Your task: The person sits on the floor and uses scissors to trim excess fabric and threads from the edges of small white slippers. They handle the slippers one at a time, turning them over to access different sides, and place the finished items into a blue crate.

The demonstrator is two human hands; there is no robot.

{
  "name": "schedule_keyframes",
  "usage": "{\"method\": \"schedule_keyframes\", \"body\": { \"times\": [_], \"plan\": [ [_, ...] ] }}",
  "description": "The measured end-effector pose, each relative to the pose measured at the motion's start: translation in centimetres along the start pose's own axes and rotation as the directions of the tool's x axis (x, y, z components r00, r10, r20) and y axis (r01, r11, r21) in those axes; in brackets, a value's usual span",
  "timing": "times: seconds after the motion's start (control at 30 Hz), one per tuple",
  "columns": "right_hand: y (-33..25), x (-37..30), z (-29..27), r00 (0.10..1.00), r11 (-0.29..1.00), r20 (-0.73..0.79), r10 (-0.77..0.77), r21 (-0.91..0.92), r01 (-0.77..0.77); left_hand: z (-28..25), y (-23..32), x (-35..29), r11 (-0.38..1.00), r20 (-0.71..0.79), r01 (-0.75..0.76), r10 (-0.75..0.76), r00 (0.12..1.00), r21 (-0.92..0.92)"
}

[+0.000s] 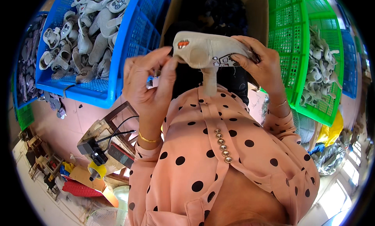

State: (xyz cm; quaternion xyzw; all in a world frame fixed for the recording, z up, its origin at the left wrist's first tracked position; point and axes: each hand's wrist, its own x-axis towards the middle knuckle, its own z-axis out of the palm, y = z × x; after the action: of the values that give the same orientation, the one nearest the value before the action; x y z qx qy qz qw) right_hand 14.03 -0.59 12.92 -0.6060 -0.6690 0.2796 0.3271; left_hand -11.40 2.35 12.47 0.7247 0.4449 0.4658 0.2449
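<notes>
A small beige shoe (pixel 218 44) with an orange patch and a black line drawing lies sideways in front of my chest. A beige strap (pixel 209 81) hangs from it. My right hand (pixel 259 60) grips the shoe at its right end, thumb on the near side and fingers over the top. At the shoe's left end is my left hand (pixel 150 75), its thumb and forefinger pinched together close to the edge. A small dark thing shows between its lower fingers, too little to name. What the pinch holds is hidden.
To the left, a blue basket (pixel 111 85) holds many similar beige shoes. A cardboard box (pixel 258 11) with dark contents stands ahead. At right, a green crate (pixel 287 38) stands by another green crate (pixel 338 34) with beige pieces. A stool on the left carries a phone (pixel 121 155) and cables.
</notes>
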Motion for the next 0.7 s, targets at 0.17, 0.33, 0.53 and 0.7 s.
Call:
{"method": "schedule_keyframes", "body": {
  "times": [0.17, 0.33, 0.53, 0.7],
  "plan": [
    [1.0, -0.8, 0.8, 0.989, 0.991, 0.115, -0.096, 0.106, 0.084, 3.0, -1.3, 2.0, 0.906, 0.198, -0.408, 0.381, 0.903, 0.117],
    [2.2, -2.4, 1.6, 0.989, 0.999, 0.145, -0.028, 0.029, 0.024, 5.2, -2.6, -0.1, 0.913, 0.282, -0.406, 0.383, 0.88, 0.026],
    [4.0, -3.4, 2.7, 0.973, 0.99, 0.204, 0.105, 0.069, -0.121, 7.1, -3.1, -2.4, 0.821, 0.395, -0.559, 0.478, 0.784, 0.116],
    [6.5, -5.7, 4.4, 0.896, 0.935, 0.341, 0.284, 0.11, -0.338, 9.3, -5.5, -6.1, 0.899, 0.51, -0.439, 0.381, 0.771, -0.008]
  ]
}}
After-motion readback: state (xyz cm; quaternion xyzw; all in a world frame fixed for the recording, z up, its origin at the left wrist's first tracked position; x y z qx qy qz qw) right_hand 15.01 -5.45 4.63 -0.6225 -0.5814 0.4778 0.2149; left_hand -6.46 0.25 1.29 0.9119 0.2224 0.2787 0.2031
